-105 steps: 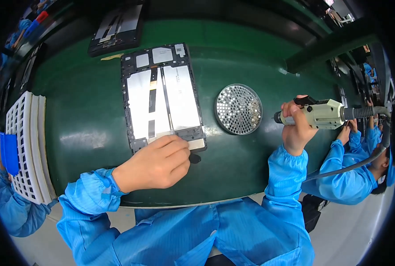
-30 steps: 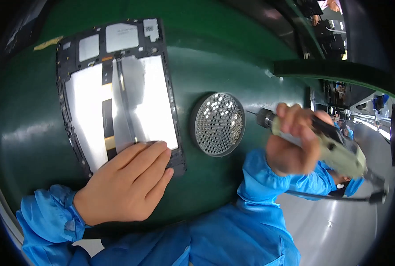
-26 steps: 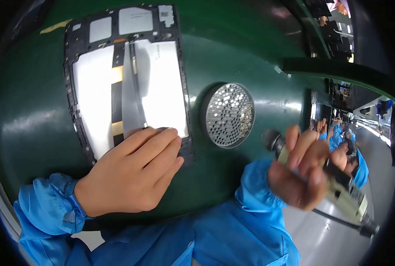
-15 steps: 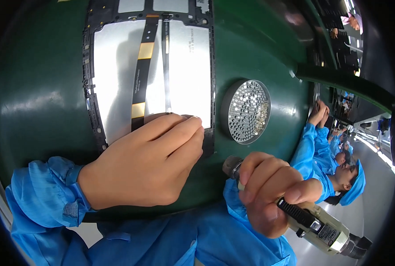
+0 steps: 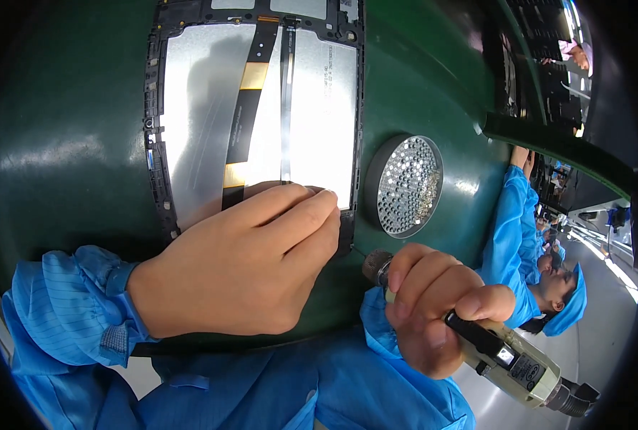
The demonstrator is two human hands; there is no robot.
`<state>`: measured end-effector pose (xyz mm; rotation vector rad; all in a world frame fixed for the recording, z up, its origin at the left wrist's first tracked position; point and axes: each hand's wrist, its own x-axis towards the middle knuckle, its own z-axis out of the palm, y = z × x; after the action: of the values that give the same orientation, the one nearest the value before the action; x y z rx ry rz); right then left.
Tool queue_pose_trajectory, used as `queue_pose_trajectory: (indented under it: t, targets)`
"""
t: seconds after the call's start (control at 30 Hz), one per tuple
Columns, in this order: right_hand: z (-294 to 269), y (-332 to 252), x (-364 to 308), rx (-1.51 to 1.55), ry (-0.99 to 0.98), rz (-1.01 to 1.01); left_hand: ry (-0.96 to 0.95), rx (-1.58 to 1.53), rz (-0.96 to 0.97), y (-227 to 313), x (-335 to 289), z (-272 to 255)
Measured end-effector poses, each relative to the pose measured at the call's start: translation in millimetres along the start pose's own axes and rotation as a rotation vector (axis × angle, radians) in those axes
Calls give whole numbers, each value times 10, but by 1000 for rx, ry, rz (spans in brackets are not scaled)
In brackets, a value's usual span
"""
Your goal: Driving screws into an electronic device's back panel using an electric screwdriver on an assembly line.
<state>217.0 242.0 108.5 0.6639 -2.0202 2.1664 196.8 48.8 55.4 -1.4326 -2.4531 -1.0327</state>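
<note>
A tablet body point(image 5: 322, 115) lies on the green bench: a black frame around a silver plate. A wide black flex cable point(image 5: 244, 118) with gold patches and a thinner dark strip point(image 5: 287, 93) run down the plate. My left hand point(image 5: 240, 261) rests over the tablet's near end, its fingers bunched together. Whatever is under or between the fingertips is hidden. In my right hand point(image 5: 440, 308) is a pale electric screwdriver point(image 5: 523, 369) with a black lever, the thumb beside the lever. Its knurled collar point(image 5: 377, 266) points toward the tablet's near right corner.
A round grey dish point(image 5: 408, 186) of small screws, silver with some gold, stands right of the tablet. Behind it runs a green rail point(image 5: 555, 136). A co-worker in blue point(image 5: 509, 229) sits at the right, with others beyond.
The tablet has shifted slightly right and away from me, and my left hand has gone right with it. The co-worker's hands have moved farther away. My right hand keeps its grip on the screwdriver.
</note>
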Motion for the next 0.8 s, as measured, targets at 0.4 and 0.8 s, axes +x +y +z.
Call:
queue_pose_trajectory:
  t: [0.4,0.8]
  targets:
    - [-43,58,33,-34,-83,18,-15,3,-22,1,25,9]
    - [-699,78,234,-88,323,-76,15,32,18,15,-4,-12]
